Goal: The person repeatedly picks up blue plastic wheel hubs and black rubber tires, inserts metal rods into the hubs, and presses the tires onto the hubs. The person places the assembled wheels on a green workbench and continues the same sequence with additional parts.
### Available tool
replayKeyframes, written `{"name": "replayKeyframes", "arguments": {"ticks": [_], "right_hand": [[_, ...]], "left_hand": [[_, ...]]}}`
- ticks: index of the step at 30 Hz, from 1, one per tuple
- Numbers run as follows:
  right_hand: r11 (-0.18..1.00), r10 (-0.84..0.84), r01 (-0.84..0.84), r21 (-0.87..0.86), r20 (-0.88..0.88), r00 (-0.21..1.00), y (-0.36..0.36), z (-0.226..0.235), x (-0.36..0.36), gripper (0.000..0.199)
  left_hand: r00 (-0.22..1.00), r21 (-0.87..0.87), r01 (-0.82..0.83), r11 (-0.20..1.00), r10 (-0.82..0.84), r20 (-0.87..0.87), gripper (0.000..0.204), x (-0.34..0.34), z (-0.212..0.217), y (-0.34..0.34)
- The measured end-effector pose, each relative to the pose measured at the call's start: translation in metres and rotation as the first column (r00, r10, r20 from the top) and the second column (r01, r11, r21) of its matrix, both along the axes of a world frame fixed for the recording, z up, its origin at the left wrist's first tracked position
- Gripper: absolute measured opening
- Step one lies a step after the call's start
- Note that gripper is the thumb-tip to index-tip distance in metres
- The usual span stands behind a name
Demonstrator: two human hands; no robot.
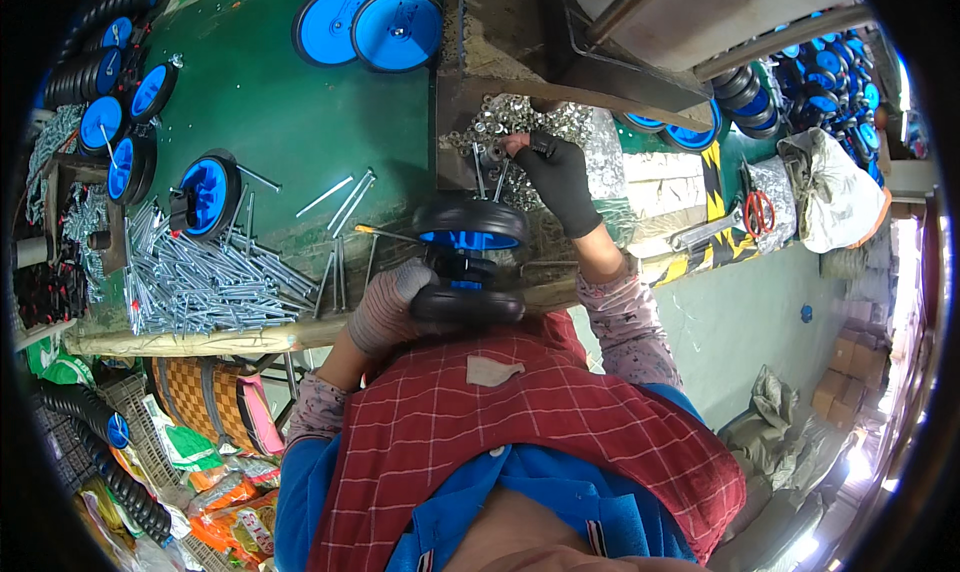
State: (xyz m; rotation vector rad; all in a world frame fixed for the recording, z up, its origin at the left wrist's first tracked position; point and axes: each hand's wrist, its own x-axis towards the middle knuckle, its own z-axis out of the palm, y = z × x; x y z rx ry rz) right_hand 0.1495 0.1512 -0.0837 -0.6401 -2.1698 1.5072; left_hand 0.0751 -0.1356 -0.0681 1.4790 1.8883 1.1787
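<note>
Two black-rimmed, blue-centred wheels (470, 220)

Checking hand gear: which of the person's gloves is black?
The glove on the right hand, at the small metal parts; the one on the left hand is striped and paler.

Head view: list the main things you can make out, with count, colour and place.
bench: one, green, upper left
wheel assembly: one, black and blue, centre
bolts: many, silver, left on bench
nuts: many, silver, heaped upper centre
paired wheels: two, blue, bench's far side
other wheels: many, blue and black, left and right
scissors: one, red-handled, right
sack: one, white, right
checked bag: one, brown, lower left
cartons: several, brown, far right
apron: one, red checked, on the person
left hand: one, striped glove, on wheel assembly
right hand: one, dark glove, at nuts
</note>
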Motion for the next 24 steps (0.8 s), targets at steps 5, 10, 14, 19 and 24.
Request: {"name": "replayKeyframes", "arguments": {"ticks": [5,10,14,19,24], "right_hand": [[0.95,0.219,-0.24,-0.202,-0.122,0.968,-0.013,0.02,0.039,0.041],[0.974,0.079,-0.057,0.218,-0.091,0.993,-0.013,-0.014,0.043,0.043],[0.995,-0.075,0.053,-0.083,-0.286,0.955,0.002,-0.04,0.009,0.033],[0.873,-0.137,0.027,-0.488,-0.19,0.972,0.007,-0.04,0.007,0.033],[0.874,-0.141,0.001,-0.487,-0.251,0.958,0.006,-0.048,0.002,0.035]], "left_hand": [[0.912,-0.106,-0.107,0.989,0.14,0.387,0.051,0.004,0.011,0.004],[0.852,0.006,-0.276,0.961,0.242,0.465,0.054,-0.025,0.044,0.067],[0.812,-0.018,-0.276,0.961,0.243,0.532,0.06,-0.068,0.056,0.127],[0.79,-0.179,-0.282,0.943,0.334,0.514,0.063,-0.068,0.086,0.142],[0.85,-0.13,-0.274,0.953,0.303,0.43,0.065,-0.075,0.068,0.141]]}}
